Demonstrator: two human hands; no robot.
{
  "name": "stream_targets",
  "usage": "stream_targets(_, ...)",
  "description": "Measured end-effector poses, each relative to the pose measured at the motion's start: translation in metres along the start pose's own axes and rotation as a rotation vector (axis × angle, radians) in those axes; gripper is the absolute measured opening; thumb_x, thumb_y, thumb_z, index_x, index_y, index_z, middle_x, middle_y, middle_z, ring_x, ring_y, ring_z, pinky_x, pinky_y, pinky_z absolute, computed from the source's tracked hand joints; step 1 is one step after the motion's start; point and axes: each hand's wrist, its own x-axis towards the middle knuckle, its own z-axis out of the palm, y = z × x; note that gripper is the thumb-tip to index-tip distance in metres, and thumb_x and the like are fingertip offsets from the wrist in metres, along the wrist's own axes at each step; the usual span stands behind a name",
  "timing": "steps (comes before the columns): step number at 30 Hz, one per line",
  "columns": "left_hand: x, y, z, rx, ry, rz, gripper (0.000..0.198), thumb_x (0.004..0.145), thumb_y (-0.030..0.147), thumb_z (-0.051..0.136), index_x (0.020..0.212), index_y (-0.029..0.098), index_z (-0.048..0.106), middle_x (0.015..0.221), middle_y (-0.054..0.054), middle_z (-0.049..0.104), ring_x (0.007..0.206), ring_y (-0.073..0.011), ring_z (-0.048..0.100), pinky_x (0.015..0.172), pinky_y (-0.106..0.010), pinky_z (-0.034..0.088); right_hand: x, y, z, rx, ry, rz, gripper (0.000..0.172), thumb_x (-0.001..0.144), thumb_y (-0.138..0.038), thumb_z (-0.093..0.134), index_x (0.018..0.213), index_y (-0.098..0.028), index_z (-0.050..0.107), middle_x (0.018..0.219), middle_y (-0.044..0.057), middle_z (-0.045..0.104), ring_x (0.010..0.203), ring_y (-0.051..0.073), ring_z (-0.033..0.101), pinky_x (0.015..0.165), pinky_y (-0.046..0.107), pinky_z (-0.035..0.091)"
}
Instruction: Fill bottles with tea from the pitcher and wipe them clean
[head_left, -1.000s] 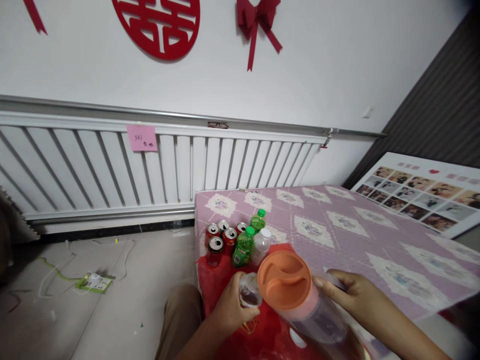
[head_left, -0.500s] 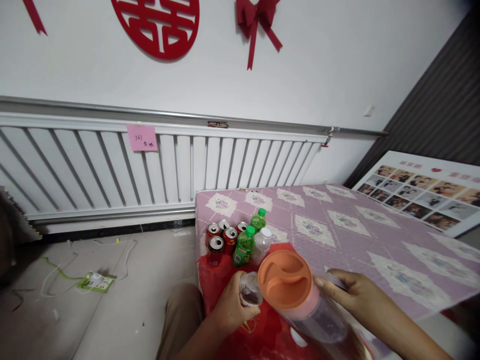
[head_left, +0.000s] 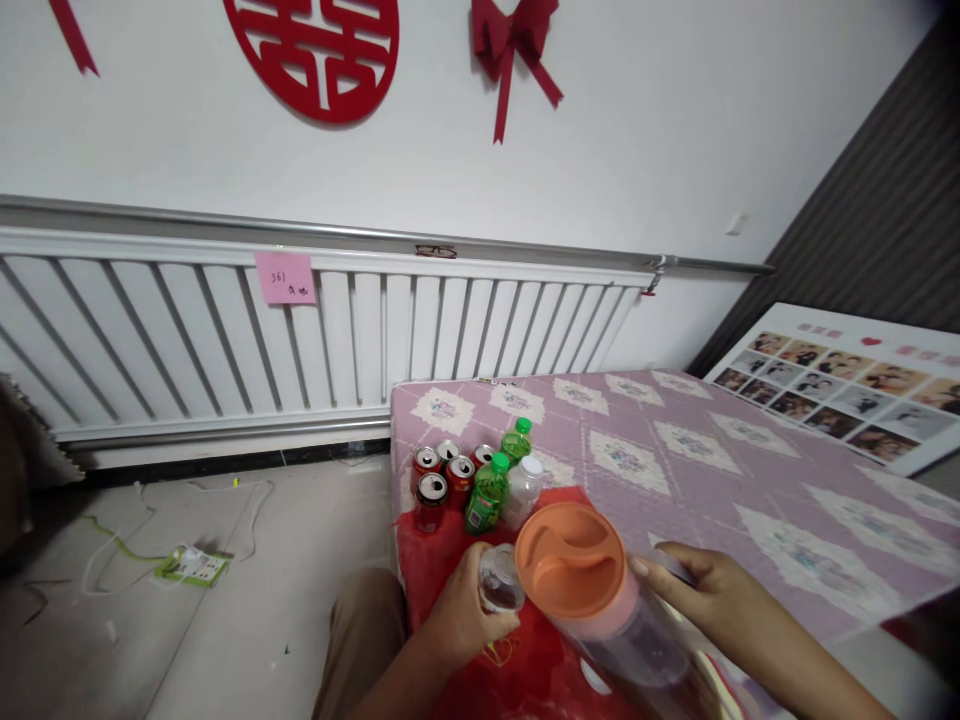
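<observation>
My left hand (head_left: pixel 466 612) is wrapped around a small clear bottle (head_left: pixel 501 580) with no cap on its mouth. In my right hand (head_left: pixel 694 585) is the handle of a large clear pitcher (head_left: pixel 637 655), which leans to the left toward the bottle. Its orange lid (head_left: pixel 571 560) is beside the bottle's mouth, and dark liquid shows low in the pitcher. Whether liquid flows between them I cannot tell. Beyond my hands stand a green bottle (head_left: pixel 487 497), a white-capped clear bottle (head_left: pixel 523 492) and several drink cans (head_left: pixel 431 500).
A red plastic sheet (head_left: pixel 442 570) covers the near corner of the flowered mattress (head_left: pixel 630 455). Behind it runs a white radiator (head_left: pixel 360 335) with a pink note (head_left: pixel 285 278). A photo board (head_left: pixel 840 385) leans at the right. Cords and a green packet (head_left: pixel 193 564) lie on the floor.
Both hands keep their hold on the bottle and the pitcher in nearly the same place. The pitcher's body has shifted very slightly; the rest looks the same.
</observation>
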Motion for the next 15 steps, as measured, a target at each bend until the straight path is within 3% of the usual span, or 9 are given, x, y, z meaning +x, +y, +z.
stream_targets(8, 0.004, -0.007, 0.001, 0.098, 0.055, 0.053, 0.07, 0.057, 0.005, 0.077, 0.121, 0.018, 0.051, 0.112, -0.007, 0.066, 0.097, -0.0218, 0.063, 0.085, -0.031, 0.048, -0.005, 0.008, 0.004, 0.026, 0.057, 0.006, 0.046, 0.068, -0.061, 0.065, 0.049, -0.021, 0.054, 0.05, -0.003, 0.05, 0.054, 0.016, 0.047, 0.051, 0.026, 0.038)
stream_targets(15, 0.001, 0.002, 0.001, 0.154, 0.046, 0.04, 0.068, 0.055, 0.002, 0.071, 0.118, 0.019, 0.051, 0.104, -0.002, 0.066, 0.09, -0.0185, 0.061, 0.08, -0.027, 0.047, -0.009, 0.026, -0.005, 0.087, 0.244, -0.004, 0.043, 0.072, -0.058, 0.065, 0.051, -0.021, 0.057, 0.052, -0.002, 0.056, 0.056, 0.018, 0.053, 0.052, 0.026, 0.043)
